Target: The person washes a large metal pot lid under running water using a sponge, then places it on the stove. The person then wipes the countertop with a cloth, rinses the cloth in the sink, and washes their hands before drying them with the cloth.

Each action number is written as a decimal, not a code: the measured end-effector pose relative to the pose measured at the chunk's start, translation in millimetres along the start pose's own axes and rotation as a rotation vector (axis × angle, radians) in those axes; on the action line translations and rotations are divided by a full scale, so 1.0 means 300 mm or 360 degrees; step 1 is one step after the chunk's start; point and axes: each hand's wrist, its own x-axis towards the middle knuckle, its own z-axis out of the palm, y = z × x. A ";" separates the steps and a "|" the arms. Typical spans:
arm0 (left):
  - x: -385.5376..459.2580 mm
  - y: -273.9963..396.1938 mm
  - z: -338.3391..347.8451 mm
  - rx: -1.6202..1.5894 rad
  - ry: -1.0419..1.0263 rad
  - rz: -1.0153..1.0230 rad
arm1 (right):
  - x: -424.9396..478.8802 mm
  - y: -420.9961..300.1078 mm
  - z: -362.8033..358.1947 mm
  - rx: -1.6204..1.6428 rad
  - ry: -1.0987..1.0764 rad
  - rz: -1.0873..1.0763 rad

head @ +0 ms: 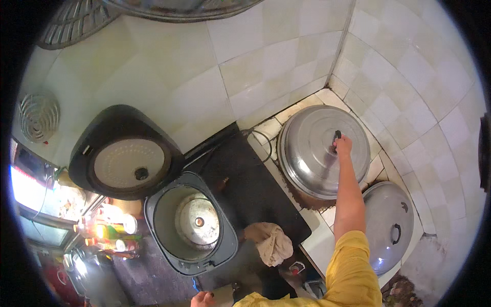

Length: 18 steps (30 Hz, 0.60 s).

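My right hand (343, 145) grips the black handle of a large round metal lid (310, 153), which sits on a big pot or wok set in the tiled corner counter. Near the bottom edge is my left hand (202, 299), partly cut off by the frame; whether it holds anything cannot be told. Ahead of it stands a rice cooker (230, 249) with its lid (126, 115) raised and no inner pot inside; the heating plate (199, 222) shows. A beige cloth (272, 245) lies crumpled to the cooker's right, at the edge of a black panel (253, 180).
A second domed metal lid (387, 226) lies on the counter at right. Bottles and cans (115, 234) stand left of the cooker. Tiled walls (383, 88) meet behind the covered pot. A wire rack (76, 23) hangs at upper left.
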 end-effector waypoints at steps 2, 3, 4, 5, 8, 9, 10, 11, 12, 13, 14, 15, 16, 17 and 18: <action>-0.044 0.388 -0.027 -0.0408 0.0084 -0.0190 | 0.094 0.061 -0.053 -0.0242 0.0071 -0.0181; -0.028 0.382 -0.029 -0.0500 0.0036 -0.0114 | 0.149 0.064 -0.094 -0.0331 -0.0006 -0.0246; -0.030 0.367 -0.024 -0.0592 -0.0011 -0.0078 | 0.160 0.068 -0.116 -0.0441 -0.0113 -0.0290; -0.015 0.363 -0.023 -0.0462 0.0011 -0.0039 | 0.145 0.088 -0.147 -0.0505 -0.0126 -0.0361; -0.055 0.279 -0.013 -0.0479 0.0096 -0.0065 | -0.116 0.011 -0.096 -0.0539 -0.0103 -0.0568; -0.080 0.295 -0.017 -0.0352 0.0099 -0.0084 | -0.238 -0.076 -0.081 -0.0431 -0.0204 -0.0636; -0.095 0.316 -0.011 -0.0368 0.0081 -0.0122 | -0.383 -0.157 -0.076 -0.0315 -0.0283 -0.0714; -0.097 0.332 -0.008 -0.0379 0.0054 -0.0141 | -0.550 -0.196 -0.088 -0.0598 -0.0317 -0.1046; -0.087 0.312 -0.002 -0.0405 0.0021 -0.0109 | -0.737 -0.222 -0.109 -0.0447 -0.0629 -0.1030; -0.069 0.271 0.007 -0.0428 -0.0001 -0.0087 | -0.911 -0.277 -0.123 -0.0421 -0.1137 -0.1091; -0.063 0.236 0.021 -0.0458 -0.0025 -0.0070 | -1.086 -0.330 -0.139 -0.0377 -0.1663 -0.1072; -0.054 0.229 0.026 -0.0361 -0.0074 -0.0041 | -1.220 -0.294 -0.163 -0.0468 -0.1848 -0.1545; -0.047 0.234 0.022 -0.0271 -0.0116 -0.0018 | -1.282 -0.234 -0.173 -0.0619 -0.1785 -0.1527; -0.061 0.269 0.012 -0.0196 -0.0119 0.0066 | -1.345 -0.172 -0.183 -0.0769 -0.1724 -0.1507; -0.089 0.300 -0.003 -0.0119 -0.0082 0.0133 | -1.345 -0.137 -0.183 -0.0834 -0.1652 -0.1268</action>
